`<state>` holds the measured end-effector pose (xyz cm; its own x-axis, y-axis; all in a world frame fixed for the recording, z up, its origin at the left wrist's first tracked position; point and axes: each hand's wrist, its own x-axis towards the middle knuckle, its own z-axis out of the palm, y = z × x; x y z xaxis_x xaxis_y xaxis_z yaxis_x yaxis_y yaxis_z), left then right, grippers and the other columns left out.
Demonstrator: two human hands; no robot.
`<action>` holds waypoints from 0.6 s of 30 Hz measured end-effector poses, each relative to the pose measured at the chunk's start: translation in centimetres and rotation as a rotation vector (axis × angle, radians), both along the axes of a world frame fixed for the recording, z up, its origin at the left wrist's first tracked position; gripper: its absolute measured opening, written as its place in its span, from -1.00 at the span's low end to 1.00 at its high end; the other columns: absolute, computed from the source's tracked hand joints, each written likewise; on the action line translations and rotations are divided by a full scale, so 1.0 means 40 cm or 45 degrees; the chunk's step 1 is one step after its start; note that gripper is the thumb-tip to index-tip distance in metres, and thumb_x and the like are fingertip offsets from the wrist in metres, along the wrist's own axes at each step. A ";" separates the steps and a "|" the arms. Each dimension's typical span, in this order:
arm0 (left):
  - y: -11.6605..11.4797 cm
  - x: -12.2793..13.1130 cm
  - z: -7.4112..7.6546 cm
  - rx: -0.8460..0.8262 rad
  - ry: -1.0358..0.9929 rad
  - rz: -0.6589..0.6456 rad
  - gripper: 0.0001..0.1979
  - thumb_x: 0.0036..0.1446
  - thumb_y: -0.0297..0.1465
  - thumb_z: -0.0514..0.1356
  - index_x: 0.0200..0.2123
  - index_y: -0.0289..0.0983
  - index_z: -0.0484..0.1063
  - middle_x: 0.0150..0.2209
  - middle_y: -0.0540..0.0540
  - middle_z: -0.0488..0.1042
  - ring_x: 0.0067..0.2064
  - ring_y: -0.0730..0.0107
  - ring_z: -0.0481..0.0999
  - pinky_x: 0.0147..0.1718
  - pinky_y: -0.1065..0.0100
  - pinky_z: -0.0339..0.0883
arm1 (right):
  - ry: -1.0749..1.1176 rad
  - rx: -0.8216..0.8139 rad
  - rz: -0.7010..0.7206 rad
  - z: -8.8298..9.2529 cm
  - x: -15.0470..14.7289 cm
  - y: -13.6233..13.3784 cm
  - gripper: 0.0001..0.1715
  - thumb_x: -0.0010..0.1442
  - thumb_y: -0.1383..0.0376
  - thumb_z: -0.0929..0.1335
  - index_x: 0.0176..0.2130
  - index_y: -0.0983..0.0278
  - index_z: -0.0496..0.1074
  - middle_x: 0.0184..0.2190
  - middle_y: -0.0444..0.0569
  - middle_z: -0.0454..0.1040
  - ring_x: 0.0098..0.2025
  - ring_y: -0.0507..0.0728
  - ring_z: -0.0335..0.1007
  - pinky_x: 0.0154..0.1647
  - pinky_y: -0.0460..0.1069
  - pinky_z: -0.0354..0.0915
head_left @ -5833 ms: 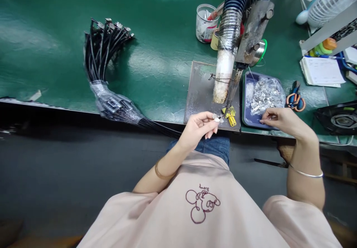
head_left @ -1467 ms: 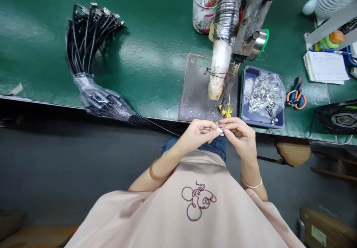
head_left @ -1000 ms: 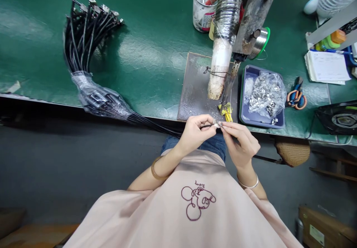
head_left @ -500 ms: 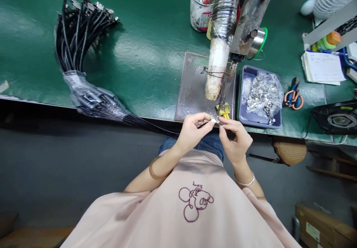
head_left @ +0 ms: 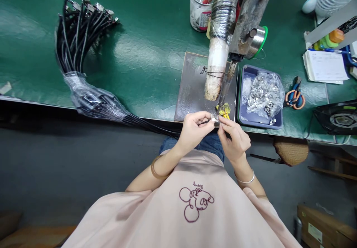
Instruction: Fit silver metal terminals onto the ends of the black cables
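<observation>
My left hand [head_left: 194,129] pinches the end of a black cable [head_left: 205,121] at the bench's front edge, with a small whitish piece at its tip. Close against it, my right hand [head_left: 234,138] has thumb and forefinger closed at the same spot; whatever they grip is too small to make out. Just beyond my fingertips, a soldering iron [head_left: 226,86] points down toward a yellow piece [head_left: 224,110] on the dark board [head_left: 191,88]. A plastic-wrapped bundle of black cables [head_left: 93,99] with metal connectors lies to the left, its strands running toward my left hand.
A fume hose [head_left: 216,60] hangs over the board. Right of it are a solder spool [head_left: 257,42], a blue tray [head_left: 244,119] with bagged metal parts, pliers [head_left: 295,96], a notepad [head_left: 325,66] and a black fan [head_left: 336,117]. A clear tub [head_left: 199,13] stands behind.
My right hand has shifted slightly left, its fingers drawing closer together. My left hand stays almost in place at the cable end.
</observation>
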<state>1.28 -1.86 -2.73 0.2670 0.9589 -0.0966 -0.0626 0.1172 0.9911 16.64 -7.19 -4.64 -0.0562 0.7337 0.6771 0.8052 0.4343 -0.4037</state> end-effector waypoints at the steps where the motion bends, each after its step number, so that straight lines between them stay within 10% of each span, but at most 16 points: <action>1: 0.002 0.000 0.002 -0.001 -0.003 -0.002 -0.85 0.07 -0.41 0.26 -0.51 -0.32 0.46 -0.63 0.10 0.18 -0.56 0.57 0.09 -0.54 0.44 -0.03 | 0.001 0.008 -0.004 -0.001 0.000 0.001 -0.74 0.24 0.47 0.42 -0.15 0.11 0.48 -0.05 -0.07 0.66 -0.10 0.12 0.67 -0.12 -0.01 0.59; 18: 0.008 0.003 0.005 -0.044 -0.015 -0.026 -0.85 0.09 -0.39 0.23 -0.48 -0.33 0.43 -0.60 0.10 0.17 -0.54 0.58 0.11 -0.52 0.45 -0.02 | -0.025 0.111 0.058 0.009 -0.003 0.021 -0.69 0.19 0.56 0.43 -0.14 0.21 0.44 -0.12 0.03 0.68 -0.12 0.09 0.67 -0.10 -0.06 0.58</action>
<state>1.39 -1.54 -2.55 0.2880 0.9493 -0.1259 -0.0719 0.1525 0.9857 16.53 -6.36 -4.27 -0.1021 0.6686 0.7366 0.7914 0.5032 -0.3471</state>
